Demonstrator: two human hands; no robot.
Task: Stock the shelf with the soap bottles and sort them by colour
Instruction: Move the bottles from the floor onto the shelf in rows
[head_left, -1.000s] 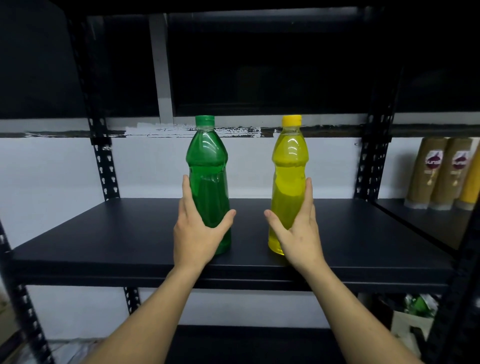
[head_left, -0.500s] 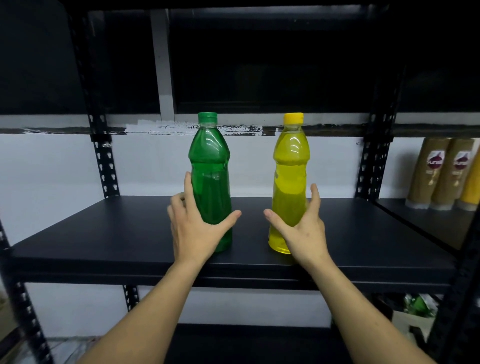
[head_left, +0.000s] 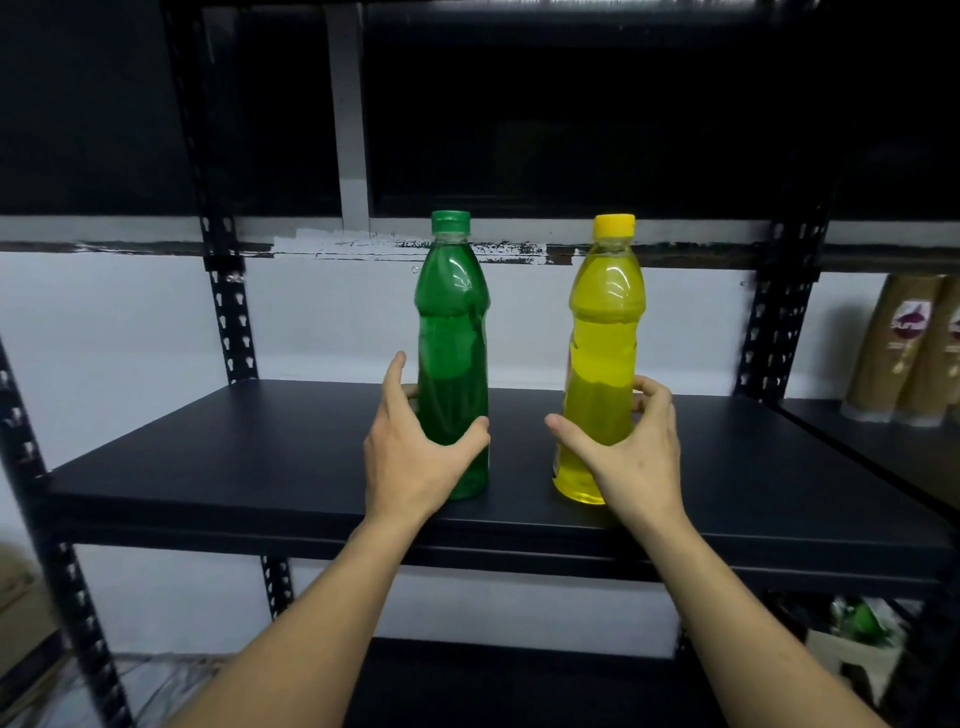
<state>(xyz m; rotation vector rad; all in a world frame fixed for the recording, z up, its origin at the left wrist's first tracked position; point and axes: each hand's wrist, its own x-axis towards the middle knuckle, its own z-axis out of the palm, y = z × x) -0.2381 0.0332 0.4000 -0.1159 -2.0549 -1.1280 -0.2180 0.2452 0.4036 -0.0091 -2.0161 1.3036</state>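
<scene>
A green soap bottle (head_left: 453, 332) with a green cap and a yellow soap bottle (head_left: 605, 332) with a yellow cap stand upright side by side on the black shelf board (head_left: 234, 457), near its front edge. My left hand (head_left: 410, 462) wraps the lower part of the green bottle, with the thumb across its front and the fingers at its left side. My right hand (head_left: 634, 457) wraps the lower part of the yellow bottle, with the fingers curled round its right side and the thumb in front.
Black slotted uprights stand at the left (head_left: 234, 322) and right (head_left: 779, 322) of the bay. Brown tube bottles (head_left: 904, 348) stand on the neighbouring shelf at the right. A lower shelf board (head_left: 509, 686) lies beneath. Boxes and bags sit low at the right.
My right fingers went from straight up beside the yellow bottle to curled round its side. Both bottles stay upright in the same places on the shelf.
</scene>
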